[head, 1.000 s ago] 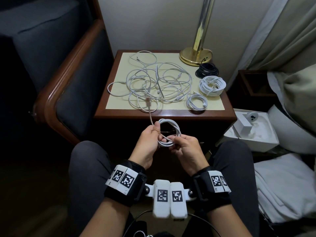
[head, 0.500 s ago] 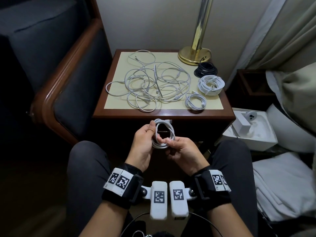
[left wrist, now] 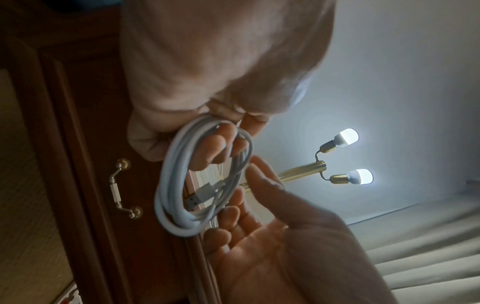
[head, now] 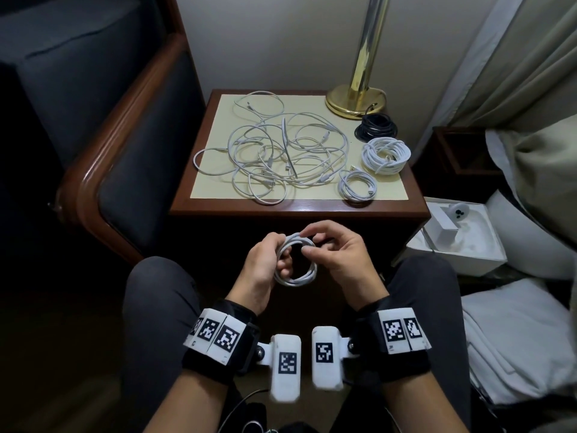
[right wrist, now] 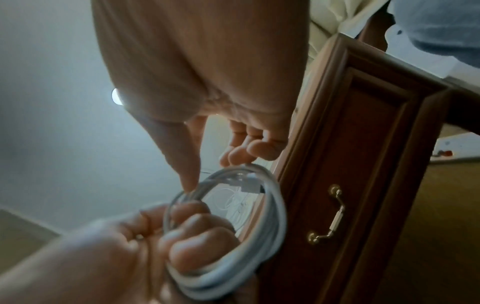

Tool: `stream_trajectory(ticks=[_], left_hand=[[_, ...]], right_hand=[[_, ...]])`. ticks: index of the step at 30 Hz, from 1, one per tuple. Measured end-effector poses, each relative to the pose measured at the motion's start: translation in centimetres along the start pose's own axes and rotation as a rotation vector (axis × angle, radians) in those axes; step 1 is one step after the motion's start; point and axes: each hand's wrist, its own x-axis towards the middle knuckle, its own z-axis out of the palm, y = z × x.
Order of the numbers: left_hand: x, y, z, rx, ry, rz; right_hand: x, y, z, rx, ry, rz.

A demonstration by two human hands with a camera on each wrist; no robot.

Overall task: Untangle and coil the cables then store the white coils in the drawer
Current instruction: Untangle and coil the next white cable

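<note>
Left hand (head: pixel 265 264) is gripping the freshly wound white coil (head: pixel 296 262), fingers curled through the loop so the turns are not springing apart. Right hand (head: pixel 338 256) is hovering at the coil's top edge with fingers loosely spread, thumb tip touching the loops, probably tucking the plug end in. Coil is sitting in front of the shut drawer (right wrist: pixel 363 174), below the counter (head: pixel 299 210), where the tangled cables (head: pixel 281 157) are waiting.
</note>
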Motion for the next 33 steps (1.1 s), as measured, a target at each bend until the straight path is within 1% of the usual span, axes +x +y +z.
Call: stream_trajectory(ticks=[3,7,11,13,16,18,19,23,25,27,30,33], left_hand=[[-0.1,-0.2,0.0,0.082,-0.024,0.008],[-0.3,-0.6,-0.2,0.110,-0.021,0.025],[-0.5,-0.5,-0.3,0.150,-0.017,0.038],[0.0,-0.6,-0.6,0.262,0.018,0.082],[0.4,-0.5,-1.1,0.566,0.084,0.191],[0.5,-0.6,-1.2,0.696,0.083,0.212],[0.5,-0.7,-1.2,0.725,0.063,0.193],[0.7,-1.2,-0.5,0.685,-0.085,0.012],[0.5,-0.9,-0.3,0.674,-0.150,-0.032],[0.1,-0.3,-0.3,0.662,-0.212,-0.046],[0.2,0.1,-0.4,0.539,-0.263,-0.060],[0.5,0.0,-0.7,0.480,-0.226,-0.075]], right_hand=[[-0.1,0.6,0.5,-0.195,0.030,-0.016],[-0.4,1.0,0.8,-0.314,0.091,-0.107],[-0.5,0.9,0.8,-0.437,0.016,-0.086],[-0.6,0.8,0.8,-0.435,-0.024,-0.072],[-0.8,0.6,1.1,-0.383,-0.044,-0.056],[-0.8,0.4,1.1,-0.385,-0.016,-0.076],[-0.8,0.2,0.9,-0.410,-0.004,-0.103],[-0.5,-0.3,0.1,-0.533,0.049,-0.180],[-0.5,-0.2,-0.4,-0.559,0.067,-0.200],[-0.5,0.0,-0.8,-0.537,0.079,-0.197],[-0.4,0.5,-1.1,-0.483,0.053,-0.104],[-0.2,1.2,-1.1,-0.412,-0.059,0.055]])
